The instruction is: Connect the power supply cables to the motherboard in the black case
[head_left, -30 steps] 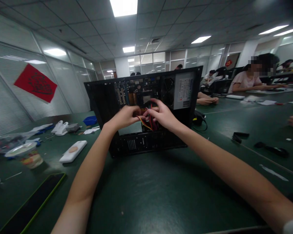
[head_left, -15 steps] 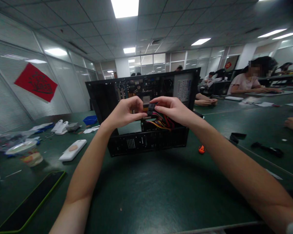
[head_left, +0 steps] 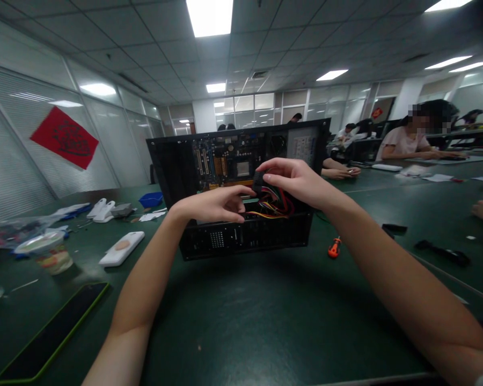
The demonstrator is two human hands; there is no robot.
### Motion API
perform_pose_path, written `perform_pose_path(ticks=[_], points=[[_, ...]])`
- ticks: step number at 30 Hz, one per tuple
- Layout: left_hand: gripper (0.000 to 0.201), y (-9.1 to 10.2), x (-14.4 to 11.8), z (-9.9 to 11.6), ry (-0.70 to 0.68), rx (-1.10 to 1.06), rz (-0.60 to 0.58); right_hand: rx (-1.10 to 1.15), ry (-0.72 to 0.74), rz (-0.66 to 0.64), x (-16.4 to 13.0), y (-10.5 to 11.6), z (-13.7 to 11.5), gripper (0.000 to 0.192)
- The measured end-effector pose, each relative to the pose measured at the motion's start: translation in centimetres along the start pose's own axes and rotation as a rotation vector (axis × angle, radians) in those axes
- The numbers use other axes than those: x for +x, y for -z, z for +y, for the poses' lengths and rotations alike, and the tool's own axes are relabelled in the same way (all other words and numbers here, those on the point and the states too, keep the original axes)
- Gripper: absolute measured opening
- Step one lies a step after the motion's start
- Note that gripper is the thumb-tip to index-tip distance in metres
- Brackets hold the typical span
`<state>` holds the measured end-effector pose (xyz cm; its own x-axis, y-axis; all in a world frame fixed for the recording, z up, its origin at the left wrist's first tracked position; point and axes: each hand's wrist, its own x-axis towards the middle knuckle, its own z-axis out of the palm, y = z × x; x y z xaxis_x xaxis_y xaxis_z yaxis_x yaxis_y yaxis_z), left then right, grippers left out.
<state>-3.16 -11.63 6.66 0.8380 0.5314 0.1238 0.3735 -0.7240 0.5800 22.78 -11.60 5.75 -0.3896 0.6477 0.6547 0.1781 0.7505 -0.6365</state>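
A black computer case (head_left: 265,236) stands open in front of me, its inside facing me. Inside are a motherboard (head_left: 215,163) and a power supply (head_left: 304,147) at the upper right. My right hand (head_left: 292,177) pinches a black power connector (head_left: 258,182) between thumb and fingers. From that connector, a bundle of coloured cables (head_left: 276,206) hangs down in the case. My left hand (head_left: 215,205) is just left of the cables, fingers apart and bent, index fingertip close to the connector; whether it touches is unclear.
An orange-handled screwdriver (head_left: 334,248) lies right of the case. Left are a white box-shaped device (head_left: 123,249), a phone (head_left: 54,332), a plastic cup (head_left: 52,254) and a blue tray (head_left: 151,200). Black cable pieces (head_left: 443,253) lie at right; a co-worker (head_left: 406,139) sits beyond.
My left hand has moved down and its fingers have spread from their curled pose. My right hand has shifted slightly right with the connector. More of the motherboard shows between the hands.
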Motion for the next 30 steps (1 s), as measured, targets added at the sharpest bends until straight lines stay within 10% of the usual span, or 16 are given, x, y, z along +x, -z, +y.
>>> perform_pose_path(ticks=[6,30], points=[[0.065,0.0,0.9,-0.4,-0.183,-0.014,0.246,0.016,0.003,-0.07,-0.1,-0.7,-0.2,0.029],[0.066,-0.1,1.1,-0.3,-0.3,0.575,0.491,0.046,-0.022,-0.106,-0.1,-1.5,0.2,0.039]])
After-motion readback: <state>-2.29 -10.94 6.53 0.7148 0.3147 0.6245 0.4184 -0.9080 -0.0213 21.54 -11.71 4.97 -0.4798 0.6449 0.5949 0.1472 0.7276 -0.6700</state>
